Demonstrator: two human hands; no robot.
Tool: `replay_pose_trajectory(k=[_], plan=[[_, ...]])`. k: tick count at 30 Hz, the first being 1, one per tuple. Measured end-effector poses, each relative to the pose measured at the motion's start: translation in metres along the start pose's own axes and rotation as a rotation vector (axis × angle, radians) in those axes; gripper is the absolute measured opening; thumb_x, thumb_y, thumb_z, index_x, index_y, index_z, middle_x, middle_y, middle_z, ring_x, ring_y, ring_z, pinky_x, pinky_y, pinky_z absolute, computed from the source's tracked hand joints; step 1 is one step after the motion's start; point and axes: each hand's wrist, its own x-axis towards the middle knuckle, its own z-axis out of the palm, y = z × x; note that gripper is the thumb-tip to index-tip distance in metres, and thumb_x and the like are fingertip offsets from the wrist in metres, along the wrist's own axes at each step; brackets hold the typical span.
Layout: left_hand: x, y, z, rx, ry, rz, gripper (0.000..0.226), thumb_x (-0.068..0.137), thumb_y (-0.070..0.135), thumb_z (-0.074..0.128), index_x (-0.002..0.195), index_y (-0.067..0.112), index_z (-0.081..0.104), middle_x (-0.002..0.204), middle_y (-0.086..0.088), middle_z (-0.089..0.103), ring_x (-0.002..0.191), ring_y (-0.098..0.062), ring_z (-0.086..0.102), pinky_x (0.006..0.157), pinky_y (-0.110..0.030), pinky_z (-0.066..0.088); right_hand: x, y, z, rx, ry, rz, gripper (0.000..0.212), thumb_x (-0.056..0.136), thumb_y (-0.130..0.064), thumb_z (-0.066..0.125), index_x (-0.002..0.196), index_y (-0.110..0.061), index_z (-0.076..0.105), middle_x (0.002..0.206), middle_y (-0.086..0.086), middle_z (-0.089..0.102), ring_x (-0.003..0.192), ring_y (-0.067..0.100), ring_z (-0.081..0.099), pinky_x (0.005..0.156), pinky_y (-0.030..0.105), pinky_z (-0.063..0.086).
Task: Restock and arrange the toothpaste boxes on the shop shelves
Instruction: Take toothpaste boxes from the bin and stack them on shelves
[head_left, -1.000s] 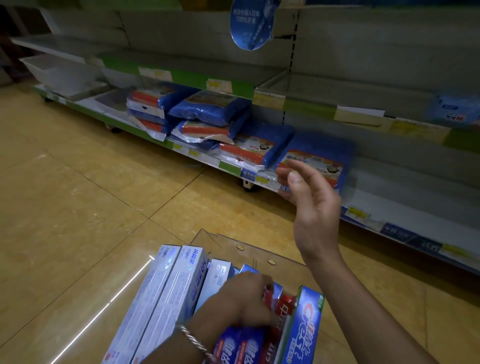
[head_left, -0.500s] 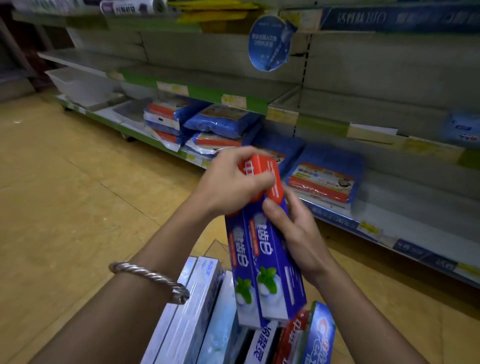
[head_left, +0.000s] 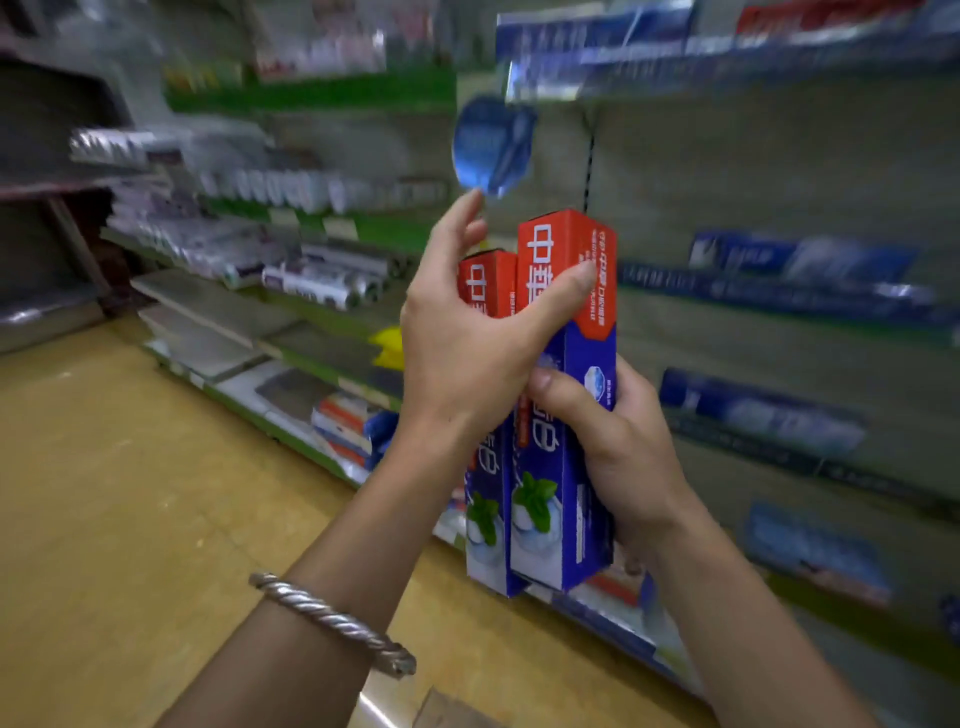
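Observation:
Two red-and-blue toothpaste boxes (head_left: 561, 415) stand upright side by side in front of the shelves. My right hand (head_left: 618, 447) grips them around the middle from the right. My left hand (head_left: 467, 338) rests on their upper part from the left, thumb across the front of the taller box, fingers partly lifted. A silver bracelet (head_left: 332, 621) is on my left wrist. The shelves (head_left: 779, 291) on the right hold blurred blue toothpaste boxes (head_left: 763, 415) lying lengthwise.
A round blue hanging sign (head_left: 491, 143) dangles just above the boxes. Shelves on the left (head_left: 218, 306) carry blurred silver and white tubes. Blue-and-red packets (head_left: 345, 423) lie on the bottom shelf. Yellow floor (head_left: 130, 493) spreads to the left. The view is motion-blurred.
Both hands have lifted the two boxes higher, toward the upper shelves. The view has swung upward, so the carton of boxes at the bottom has left the frame.

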Motion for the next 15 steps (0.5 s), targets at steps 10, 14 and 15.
replay_pose_trajectory(k=[10, 14, 15], plan=[[0.180, 0.255, 0.027, -0.491, -0.261, -0.347, 0.050, 0.065, 0.036, 0.081, 0.105, 0.008, 0.068, 0.098, -0.012, 0.075, 0.086, -0.027, 0.073, 0.076, -0.039, 0.057, 0.114, -0.312, 0.016, -0.091, 0.112, -0.182, 0.029, 0.069, -0.017, 0.072, 0.097, -0.019, 0.068, 0.093, 0.006, 0.075, 0.082, 0.022, 0.073, 0.069, 0.030, 0.058], [0.213, 0.330, 0.052, -0.587, -0.381, -0.479, 0.045, 0.068, 0.037, 0.073, 0.105, 0.012, 0.071, 0.100, -0.014, 0.074, 0.086, -0.029, 0.072, 0.074, -0.039, 0.060, 0.137, -0.409, 0.003, -0.179, 0.105, -0.201, 0.026, 0.071, -0.018, 0.073, 0.096, -0.020, 0.068, 0.092, 0.003, 0.076, 0.083, 0.019, 0.073, 0.069, 0.027, 0.057], [0.218, 0.345, 0.059, -0.607, -0.402, -0.506, 0.047, 0.068, 0.038, 0.069, 0.106, 0.011, 0.070, 0.101, -0.015, 0.074, 0.088, -0.030, 0.072, 0.076, -0.040, 0.060, 0.140, -0.428, -0.003, -0.201, 0.092, -0.187, 0.027, 0.072, -0.020, 0.076, 0.098, -0.021, 0.068, 0.093, 0.002, 0.076, 0.084, 0.019, 0.073, 0.070, 0.027, 0.057]])
